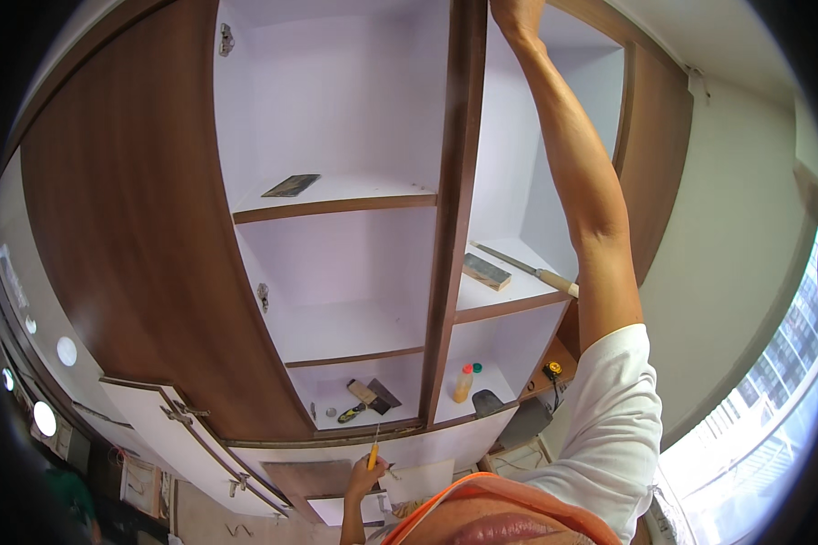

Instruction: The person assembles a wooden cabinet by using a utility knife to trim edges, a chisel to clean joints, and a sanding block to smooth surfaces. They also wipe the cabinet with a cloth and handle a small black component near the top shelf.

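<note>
Low in front of the cabinet, my left hand (365, 476) is closed around the yellow handle of a screwdriver (373, 456), its thin shaft pointing up. My right arm reaches up along the right-hand section of the brown-framed, white-lined cabinet (462, 163). At the top edge my right hand (518, 14) is only partly in view; its fingers are cut off, so what it touches cannot be seen. On the shelf beside that arm lie a file (529, 267) with a light wooden handle and a grey-topped rectangular block (487, 272).
Putty knives (369, 396) and a yellow-black utility knife (351, 414) lie on the lowest left shelf. An orange-capped bottle (463, 383) stands lower right, near a tape measure (552, 370). A dark flat sheet (291, 185) rests on the upper shelf. A white door panel (177, 427) with hinges leans lower left.
</note>
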Action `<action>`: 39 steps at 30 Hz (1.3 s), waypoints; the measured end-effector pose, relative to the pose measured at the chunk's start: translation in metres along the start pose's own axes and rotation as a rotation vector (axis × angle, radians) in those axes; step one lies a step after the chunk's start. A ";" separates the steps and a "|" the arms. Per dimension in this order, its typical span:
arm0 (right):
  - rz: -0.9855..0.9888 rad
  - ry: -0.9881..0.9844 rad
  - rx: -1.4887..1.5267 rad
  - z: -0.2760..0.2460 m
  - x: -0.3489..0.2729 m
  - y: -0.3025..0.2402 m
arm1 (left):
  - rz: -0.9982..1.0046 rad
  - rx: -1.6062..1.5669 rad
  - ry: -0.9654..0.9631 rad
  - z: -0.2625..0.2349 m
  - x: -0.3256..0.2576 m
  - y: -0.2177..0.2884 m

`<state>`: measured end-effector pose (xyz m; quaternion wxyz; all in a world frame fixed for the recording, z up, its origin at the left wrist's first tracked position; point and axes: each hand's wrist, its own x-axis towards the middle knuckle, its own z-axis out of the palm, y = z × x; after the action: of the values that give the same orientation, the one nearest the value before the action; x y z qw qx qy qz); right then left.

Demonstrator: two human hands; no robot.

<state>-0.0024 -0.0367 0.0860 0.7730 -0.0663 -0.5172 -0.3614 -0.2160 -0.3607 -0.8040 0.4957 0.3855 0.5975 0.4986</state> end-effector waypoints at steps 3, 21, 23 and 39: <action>0.021 -0.039 0.057 -0.005 -0.003 -0.012 | 0.015 -0.077 0.023 0.003 -0.007 -0.016; 0.585 0.026 0.424 0.004 -0.041 -0.034 | -0.131 0.121 0.170 -0.005 -0.068 -0.030; 0.562 0.033 0.422 -0.003 -0.040 -0.039 | -0.085 0.108 0.182 -0.004 -0.067 -0.031; 0.340 -0.584 0.585 -0.195 -0.193 -0.010 | -0.015 0.020 0.521 0.132 -0.075 0.009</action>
<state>0.0982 -0.0423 -0.1690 0.6292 -0.0284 -0.7760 -0.0338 -0.0710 -0.4021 -0.7815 0.3249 0.2446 0.7128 0.5714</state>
